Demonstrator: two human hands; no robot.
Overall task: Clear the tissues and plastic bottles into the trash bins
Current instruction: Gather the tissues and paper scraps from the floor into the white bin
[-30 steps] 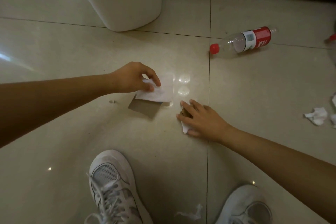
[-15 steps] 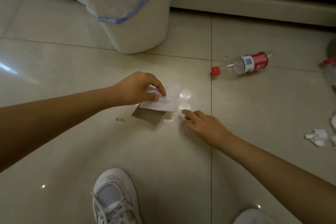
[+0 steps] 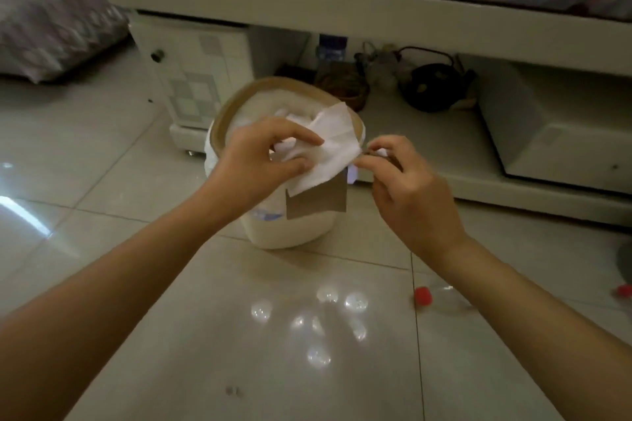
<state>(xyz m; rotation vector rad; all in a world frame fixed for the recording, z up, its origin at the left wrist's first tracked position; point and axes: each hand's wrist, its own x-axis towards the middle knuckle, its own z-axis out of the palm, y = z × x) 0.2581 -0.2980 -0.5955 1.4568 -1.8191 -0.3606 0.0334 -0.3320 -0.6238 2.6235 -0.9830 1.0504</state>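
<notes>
My left hand (image 3: pixel 260 161) pinches a flat white tissue (image 3: pixel 328 150) with a brown card piece (image 3: pixel 318 200) hanging under it, held over the front rim of the white trash bin (image 3: pixel 290 232). The bin has a tan rim and white tissues inside. My right hand (image 3: pixel 403 188) is beside the tissue's right edge and pinches a small white scrap (image 3: pixel 381 152) between thumb and fingers. A clear plastic bottle with a red cap (image 3: pixel 423 296) lies on the floor at the lower right, mostly hidden behind my right forearm.
A low white table (image 3: pixel 342 7) with a glass top stands behind the bin; a dark teapot (image 3: pixel 431 87) and clutter sit on its lower shelf. A small drawer unit (image 3: pixel 201 75) is left of the bin. Another red cap (image 3: pixel 625 290) shows at the right edge.
Both hands rose from the floor to the bin, carrying the tissue, the card and the scrap. The view tilted up; the table now shows and my shoes are out of frame.
</notes>
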